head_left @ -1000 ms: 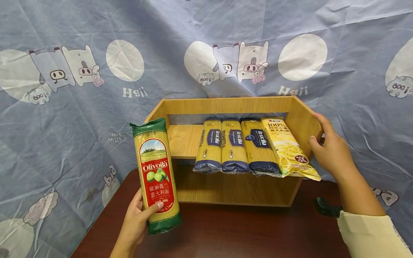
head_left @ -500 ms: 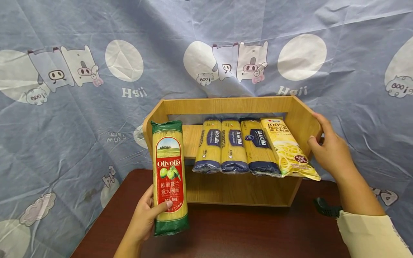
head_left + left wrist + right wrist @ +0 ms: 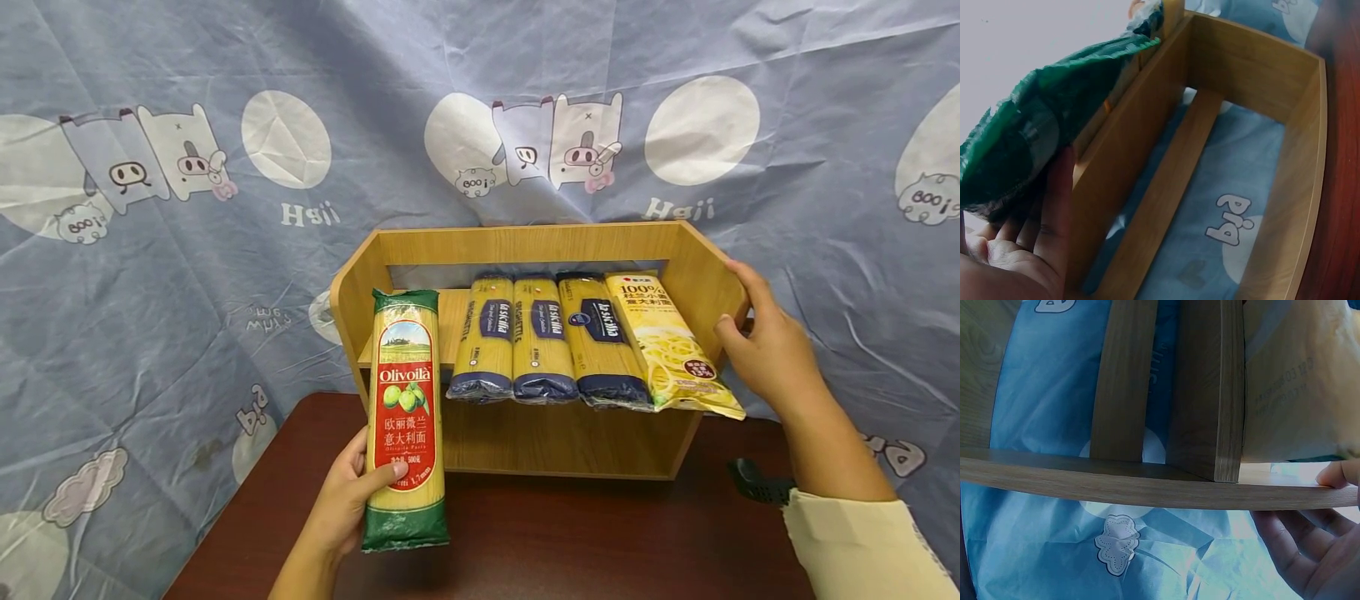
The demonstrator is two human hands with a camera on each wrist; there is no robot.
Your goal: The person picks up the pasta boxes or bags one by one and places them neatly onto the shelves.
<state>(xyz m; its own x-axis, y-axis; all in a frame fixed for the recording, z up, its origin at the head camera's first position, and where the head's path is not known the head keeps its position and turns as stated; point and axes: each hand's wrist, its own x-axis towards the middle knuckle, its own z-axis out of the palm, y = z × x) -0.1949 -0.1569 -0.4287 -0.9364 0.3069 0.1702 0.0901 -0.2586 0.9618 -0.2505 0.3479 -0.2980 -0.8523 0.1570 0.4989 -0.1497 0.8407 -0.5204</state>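
My left hand (image 3: 348,492) grips the lower part of a green-ended spaghetti packet (image 3: 405,400), thumb across its red label. The packet stands nearly upright in front of the left part of the wooden shelf (image 3: 525,246). In the left wrist view its green end (image 3: 1041,119) lies over the fingers. With thumb inside and fingers outside, my right hand (image 3: 772,346) holds the shelf's right side panel, also seen in the right wrist view as a wooden edge (image 3: 1147,490). On the upper tier lie several packets: blue-ended spaghetti (image 3: 546,342) and a yellow pasta bag (image 3: 667,342) at the right.
The shelf's lower tier (image 3: 555,442) lies below the packets. It stands on a dark red-brown table (image 3: 570,533) before a blue patterned cloth (image 3: 390,117). A black object (image 3: 757,483) lies by the right forearm.
My left hand has carried the green-ended spaghetti packet to the right, closer to the blue-ended ones, and the packet has become more upright. The right hand stays on the side panel.
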